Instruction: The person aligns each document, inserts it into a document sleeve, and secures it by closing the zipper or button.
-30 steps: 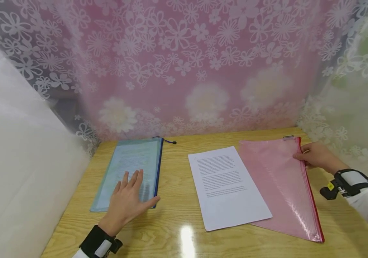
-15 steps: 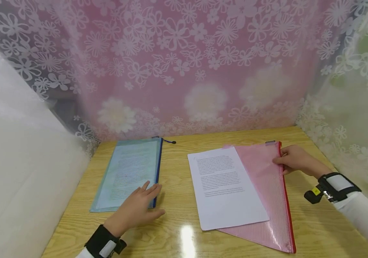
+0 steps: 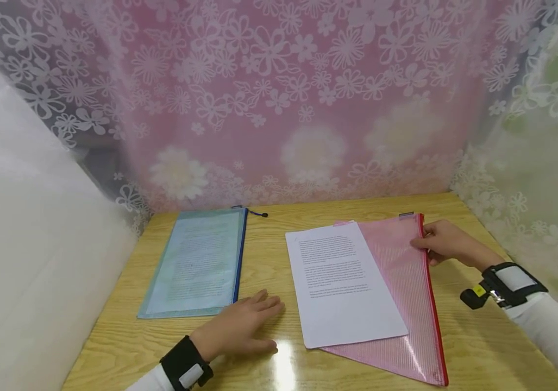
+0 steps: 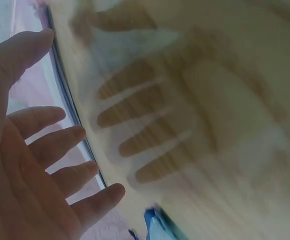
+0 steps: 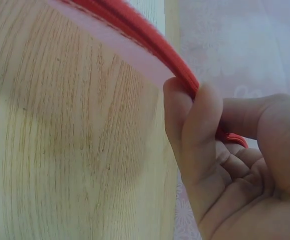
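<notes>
My right hand (image 3: 447, 243) pinches the red zipper edge (image 5: 149, 37) of a pink zip folder (image 3: 396, 260) between thumb and fingers, near its far corner. Printed sheets of paper (image 3: 344, 288) lie over the folder's left part and hide it there. My left hand (image 3: 242, 325) holds nothing; its fingers are spread and straight, palm down above the wood between the blue folder and the paper. In the left wrist view the left hand (image 4: 45, 155) hovers over the tabletop, with its reflection showing on the shiny surface.
A blue zip folder (image 3: 200, 260) with printed pages inside lies at the left, its dark pull cord (image 3: 258, 214) pointing right. The wooden table (image 3: 264, 250) ends at a pink floral curtain (image 3: 279, 108) behind, with a white sheet (image 3: 29, 228) along the left.
My right hand has drawn the pink folder left and nearer, further under the paper. My left hand has moved from over the blue folder to the right, towards the paper.
</notes>
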The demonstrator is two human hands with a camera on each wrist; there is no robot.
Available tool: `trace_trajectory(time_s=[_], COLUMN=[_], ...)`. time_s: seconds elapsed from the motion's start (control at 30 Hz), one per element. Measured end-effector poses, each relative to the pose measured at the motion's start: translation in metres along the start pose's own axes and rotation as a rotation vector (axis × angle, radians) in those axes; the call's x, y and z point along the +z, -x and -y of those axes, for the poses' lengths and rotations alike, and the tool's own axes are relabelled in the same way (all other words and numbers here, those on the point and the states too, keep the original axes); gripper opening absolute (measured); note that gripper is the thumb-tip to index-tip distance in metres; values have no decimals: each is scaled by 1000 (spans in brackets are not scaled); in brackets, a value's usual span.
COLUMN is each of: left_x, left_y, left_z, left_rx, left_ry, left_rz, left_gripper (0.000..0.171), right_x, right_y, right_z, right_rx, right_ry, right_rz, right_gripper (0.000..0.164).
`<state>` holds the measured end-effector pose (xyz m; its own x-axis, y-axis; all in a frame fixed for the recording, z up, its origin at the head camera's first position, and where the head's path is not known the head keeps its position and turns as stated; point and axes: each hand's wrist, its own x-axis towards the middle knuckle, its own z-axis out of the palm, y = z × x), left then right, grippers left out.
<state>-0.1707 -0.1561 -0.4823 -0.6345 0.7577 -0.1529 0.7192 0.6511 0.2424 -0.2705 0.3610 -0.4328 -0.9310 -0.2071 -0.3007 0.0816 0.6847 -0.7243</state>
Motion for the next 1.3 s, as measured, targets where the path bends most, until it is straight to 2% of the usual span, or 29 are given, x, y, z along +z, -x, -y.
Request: trace_trajectory(time_s=[0.2,0.43,0.63,0.77,0.93,1.0,1.17,1.3], left_x=[6,9,11,9,7,6,3,1], left_y=[-7,-10,-11,-10,-9,-9,-8,-8], left_z=[-10,-17,-18,-17,-17,-17,-18,-17], left_rx=[57,115,131,122,118,119,111,103], left_ry=[-38,-75,-104,-105,-91,-79,-41,-28], left_rz=[-17,27,56,56,57,55,60,67], left_gripper=[81,74,66,65,63,62,61,60], right_x=[-1,-2,-15,-27,-44,-52,-68,-76], right_y=[1,4,11,18,31,37,50,58], right_z=[1,6,13,22,42,50,62,68], right_rx=[-9,-37,-100,-153,-183,-193,-297,-346], right_ry=[-6,-11,1,18,-11,-47,-198,-321], right_rz=[-4,-12,-103,-192,-351,-436,-642,-838], right_gripper=[35,39,38,41,46,41,22,26])
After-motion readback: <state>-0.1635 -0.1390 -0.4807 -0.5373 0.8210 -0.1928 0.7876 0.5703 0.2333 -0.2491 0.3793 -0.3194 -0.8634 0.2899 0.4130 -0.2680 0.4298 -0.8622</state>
